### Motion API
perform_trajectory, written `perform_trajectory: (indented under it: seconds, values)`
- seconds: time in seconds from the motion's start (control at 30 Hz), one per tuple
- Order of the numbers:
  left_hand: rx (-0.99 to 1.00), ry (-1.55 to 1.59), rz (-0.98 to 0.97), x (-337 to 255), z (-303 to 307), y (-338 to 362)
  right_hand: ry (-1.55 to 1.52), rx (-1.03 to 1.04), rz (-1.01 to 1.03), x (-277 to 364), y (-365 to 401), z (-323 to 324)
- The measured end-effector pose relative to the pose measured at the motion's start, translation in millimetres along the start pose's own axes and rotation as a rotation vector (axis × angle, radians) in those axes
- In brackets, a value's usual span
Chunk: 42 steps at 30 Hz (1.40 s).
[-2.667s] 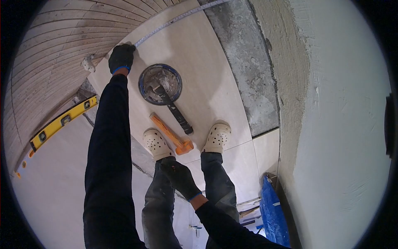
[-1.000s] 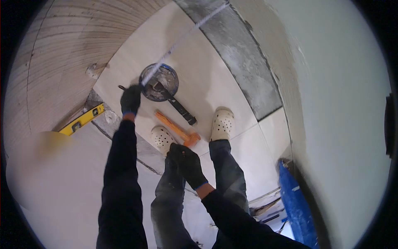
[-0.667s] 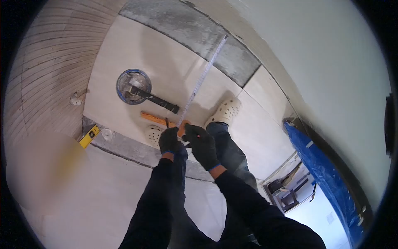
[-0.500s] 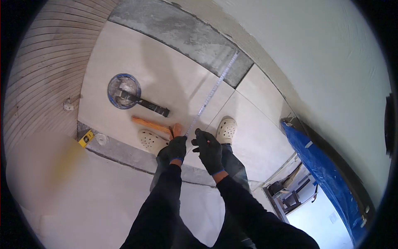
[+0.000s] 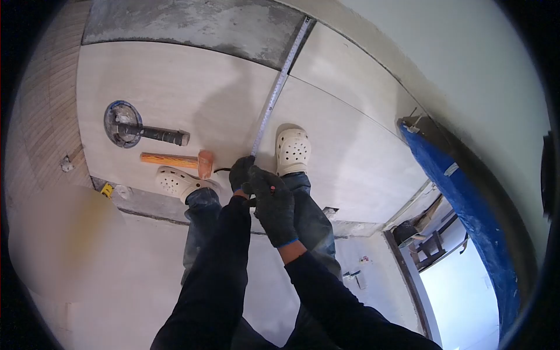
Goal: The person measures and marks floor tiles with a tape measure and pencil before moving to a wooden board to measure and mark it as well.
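White, narrow measuring tape blade (image 5: 271, 105) ran diagonally over the large beige floor tile (image 5: 192, 87), far end on the bare grey concrete strip (image 5: 186, 26) beside the smaller beige tile (image 5: 350, 70); whether its tip touched the wall edge was hard to make out. Near end met the black-gloved left hand (image 5: 240, 172), fingers wrapped tightly around it; any tape case was hidden in the grip, and a thin dark loop stuck out at the side. Black-gloved right hand (image 5: 273, 201), blue-cuffed, overlapped the left in view, fingers bent in a narrow curl; small red spot showed there, but could not tell if anything was held. Two cream perforated clogs (image 5: 293, 150) stood on either side of the left hand. Orange-headed mallet with wooden handle (image 5: 205, 164) lay just beyond the left clog; past it, a long black-handled tool (image 5: 163, 135) rested on a round blue-rimmed container (image 5: 109, 131), its head hard to tell from the grey residue. Yellow spirit level (image 5: 107, 190) showed only one end, the rest behind a blurred patch lower left. Blue plastic sheeting (image 5: 466, 192) lined the right; dark items behind it were too small to identify.
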<state>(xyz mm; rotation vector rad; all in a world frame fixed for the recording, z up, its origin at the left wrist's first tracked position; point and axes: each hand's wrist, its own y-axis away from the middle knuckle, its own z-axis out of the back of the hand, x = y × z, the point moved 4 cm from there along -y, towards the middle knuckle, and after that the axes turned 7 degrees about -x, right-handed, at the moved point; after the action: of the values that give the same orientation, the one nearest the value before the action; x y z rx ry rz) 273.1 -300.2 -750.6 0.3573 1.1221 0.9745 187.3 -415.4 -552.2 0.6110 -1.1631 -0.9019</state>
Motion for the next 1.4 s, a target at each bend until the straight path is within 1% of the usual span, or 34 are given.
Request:
perform_trajectory:
  seconds: [0.07,0.1,0.13,0.17,0.2,0.23,0.27,0.3,0.33,0.4,0.43,0.47,0.53,0.57,0.6,0.63,0.7,0.73,0.77,0.8,0.83,0.9,0.93,1.0,1.03,1.1,1.13,1.2,1.27,1.33,1.4]
  values:
    - [-0.017,-0.058,0.011,5.7,-6.9,-8.2,0.077,0.028,0.181,-9.7,-3.0,10.4]
    - [-0.027,-0.085,0.015,7.2,-10.4,-13.2,0.068,0.032,0.181,2.6,-4.9,14.3]
    - [-0.031,-0.094,0.014,9.7,-11.2,-19.1,-0.009,0.044,-0.02,6.6,-4.4,18.9]
    - [-0.084,-0.328,-0.325,-3.4,-9.0,-20.7,-0.082,0.054,-0.227,6.8,-1.6,23.7]
    - [-0.13,-0.557,-0.668,-15.4,-12.6,-17.4,-0.085,0.056,-0.235,4.3,-1.9,29.6]
    - [-0.127,-0.564,-0.668,-16.8,-14.9,-19.9,-0.136,0.077,-0.243,2.1,-2.6,33.3]
    - [-0.005,-0.456,-0.217,-20.2,-12.7,-26.0,-0.188,0.098,-0.253,0.1,-2.2,36.3]
    - [0.108,-0.335,0.231,-3.9,-13.1,-25.4,-0.194,0.102,-0.26,4.1,-2.3,39.6]
    - [0.101,-0.342,0.232,-2.5,-13.6,-25.9,-0.203,0.082,-0.293,8.5,-3.5,43.2]
    - [-0.019,-0.409,-0.177,12.1,-16.7,-30.5,-0.217,0.07,-0.329,9.3,-3.3,44.1]
    - [-0.021,-0.417,-0.178,21.7,-16.9,-32.7,-0.263,0.063,-0.325,7.9,-3.1,43.9]
    - [-0.024,-0.415,-0.174,17.6,-16.2,-33.4,-0.308,0.056,-0.321,8.0,-2.6,43.8]
    - [-0.026,-0.415,-0.176,8.2,-17.4,-36.2,-0.268,0.068,-0.306,8.6,-1.0,43.6]
    - [0.05,-0.424,0.062,-10.9,-15.2,-34.5,-0.222,0.078,-0.291,9.1,0.0,43.7]
    - [0.123,-0.428,0.3,-8.2,-15.4,-33.0,-0.225,0.081,-0.292,6.8,0.1,43.7]
    - [0.12,-0.432,0.299,-12.9,-15.8,-33.0,-0.202,0.087,-0.269,3.0,-0.6,44.2]
    - [0.056,-0.421,0.212,3.7,-17.8,-37.1,-0.182,0.097,-0.248,4.3,-1.4,44.8]
    - [0.054,-0.426,0.211,11.0,-17.3,-37.3,-0.196,0.099,-0.3,6.3,-1.6,45.9]
    - [0.049,-0.478,0.069,7.1,-17.0,-36.8,-0.209,0.101,-0.352,8.5,-1.3,46.3]
    - [0.045,-0.529,-0.073,3.0,-17.5,-36.0,-0.211,0.103,-0.354,11.3,-1.2,46.2]
    - [0.044,-0.531,-0.072,4.2,-17.2,-36.1,-0.196,0.101,-0.368,12.8,-0.1,46.2]
    - [0.086,-0.387,0.289,9.8,-17.9,-35.7,-0.18,0.098,-0.382,12.3,0.4,46.3]
    - [0.086,-0.388,0.289,6.4,-17.2,-34.2,-0.192,0.094,-0.367,11.5,0.5,46.0]
    - [0.066,-0.489,0.047,0.8,-17.1,-35.4,-0.205,0.09,-0.352,11.3,0.3,44.8]
    - [0.065,-0.49,0.047,2.0,-17.5,-37.0,-0.207,0.088,-0.348,11.3,0.1,44.6]
    - [0.098,-0.473,0.217,9.8,-18.1,-39.0,-0.209,0.087,-0.344,11.3,0.4,44.2]
    - [0.098,-0.472,0.217,10.5,-18.9,-39.2,-0.219,0.091,-0.347,11.3,0.7,44.6]
    - [0.077,-0.442,0.29,13.5,-19.0,-38.2,-0.227,0.095,-0.35,9.7,1.1,45.3]
    - [0.085,-0.456,0.267,11.0,-17.8,-37.8,-0.251,0.095,-0.314,9.7,0.3,45.1]
    - [0.092,-0.469,0.245,6.0,-15.4,-36.2,-0.25,0.093,-0.328,13.0,0.7,45.7]
    - [0.132,-0.595,0.08,-0.2,-14.8,-35.5,-0.25,0.092,-0.342,13.9,0.8,45.7]
